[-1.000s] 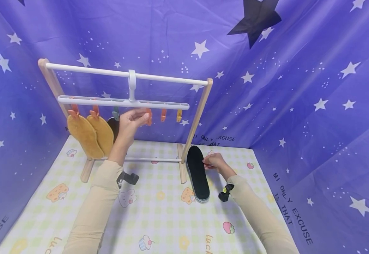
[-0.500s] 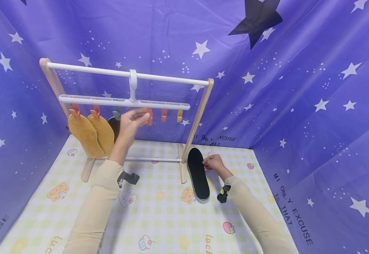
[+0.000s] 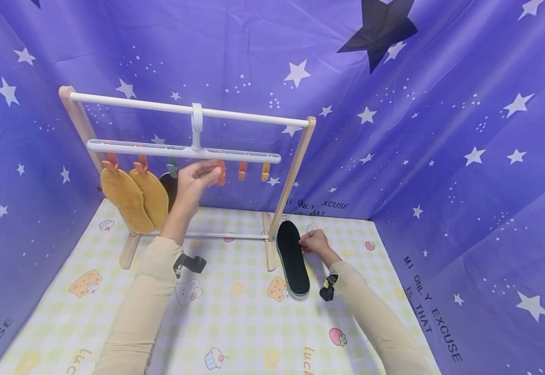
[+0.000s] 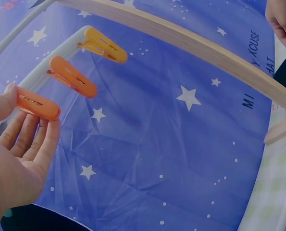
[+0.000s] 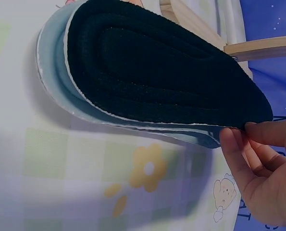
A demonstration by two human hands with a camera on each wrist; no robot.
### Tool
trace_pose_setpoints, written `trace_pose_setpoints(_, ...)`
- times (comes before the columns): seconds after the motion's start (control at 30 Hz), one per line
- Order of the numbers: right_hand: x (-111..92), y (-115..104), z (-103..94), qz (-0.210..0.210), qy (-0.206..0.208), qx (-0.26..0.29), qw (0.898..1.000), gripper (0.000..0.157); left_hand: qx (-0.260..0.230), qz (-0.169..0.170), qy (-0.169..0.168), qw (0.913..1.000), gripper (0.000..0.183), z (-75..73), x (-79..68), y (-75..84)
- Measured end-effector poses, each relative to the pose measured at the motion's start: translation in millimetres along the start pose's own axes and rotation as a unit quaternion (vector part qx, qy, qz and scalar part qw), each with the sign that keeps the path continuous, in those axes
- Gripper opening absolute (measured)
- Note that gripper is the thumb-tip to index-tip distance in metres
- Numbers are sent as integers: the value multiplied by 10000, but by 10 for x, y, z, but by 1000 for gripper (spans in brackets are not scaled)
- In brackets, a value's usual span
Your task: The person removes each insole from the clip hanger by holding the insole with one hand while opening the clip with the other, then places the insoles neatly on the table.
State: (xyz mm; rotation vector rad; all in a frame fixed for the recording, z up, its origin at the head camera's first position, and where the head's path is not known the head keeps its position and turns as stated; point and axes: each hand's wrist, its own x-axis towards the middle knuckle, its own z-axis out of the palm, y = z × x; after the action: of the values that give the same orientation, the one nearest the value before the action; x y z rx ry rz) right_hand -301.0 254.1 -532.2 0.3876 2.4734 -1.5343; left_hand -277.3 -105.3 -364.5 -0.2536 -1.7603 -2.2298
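Observation:
My left hand [image 3: 196, 182] pinches an orange clip [image 4: 39, 103] between thumb and fingertips; the clip hangs from the white hanger [image 3: 160, 151]. To its right on the hanger are another orange clip [image 4: 74, 78] and a yellow clip [image 4: 105, 45], both holding nothing. Beside the rack's right foot, my right hand [image 3: 316, 241] pinches the edge of a black insole [image 5: 157, 72]. Beneath this lies a light-blue insole [image 5: 51, 62], showing along one side. On the hanger's left hang two mustard insoles [image 3: 121, 198] from orange clips, and a dark insole [image 3: 166, 186], partly hidden by my left hand, under a green clip [image 3: 172, 167].
The hanger hooks over the white top rod [image 3: 254, 116] of a wooden rack [image 3: 296, 166]. Its feet stand on a checked tablecloth [image 3: 235, 323] printed with cartoons. Purple star-patterned cloth [image 3: 441, 156] surrounds the table at the back and sides.
My right hand and the far end of the black insole have come slightly down and toward me. My left hand stays at the orange clip.

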Motion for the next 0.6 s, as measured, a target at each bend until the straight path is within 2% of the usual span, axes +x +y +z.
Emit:
trace_pose_setpoints(0.4,85,75,49,85,260,-257,9993,5,88,-67,-21,9999,31,24,2,3)
trace_pose_setpoints(0.6,89,106,62,133,306,-242,9991,4,-12,-71,-10,10000,32,37,7,-6)
